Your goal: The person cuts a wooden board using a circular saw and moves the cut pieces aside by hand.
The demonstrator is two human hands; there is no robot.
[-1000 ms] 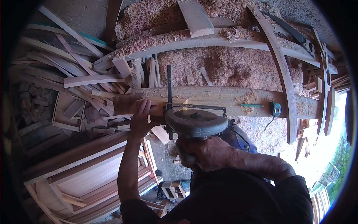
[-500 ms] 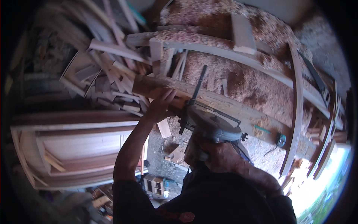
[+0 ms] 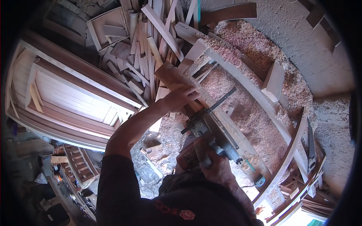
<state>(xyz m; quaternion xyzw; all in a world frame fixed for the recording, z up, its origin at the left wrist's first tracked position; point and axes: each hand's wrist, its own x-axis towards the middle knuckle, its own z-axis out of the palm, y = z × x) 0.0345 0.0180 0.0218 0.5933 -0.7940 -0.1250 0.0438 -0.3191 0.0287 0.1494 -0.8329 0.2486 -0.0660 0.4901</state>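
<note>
My right hand (image 3: 217, 165) is wrapped round the rear handle of a circular saw (image 3: 218, 139). The saw rests on a long wooden board (image 3: 245, 150) that slants from upper left to lower right. A dark guide bar (image 3: 225, 98) sticks out of its base plate, across the board. Ahead of the saw, my left hand (image 3: 184, 95) grips the board near its far left end, fingers bent over the top and thumb hidden. The saw's body covers the blade and the cut.
A tape measure (image 3: 259, 180) lies on the board's near end. Beyond stands a wooden frame (image 3: 249, 96) amid heaped shavings (image 3: 249, 116). Offcuts (image 3: 141, 62) pile up at the upper left. A large panelled wooden piece (image 3: 75, 94) lies to the left.
My view has turned, so the board now slants more steeply. My right hand still grips the saw and my left hand stays on the board.
</note>
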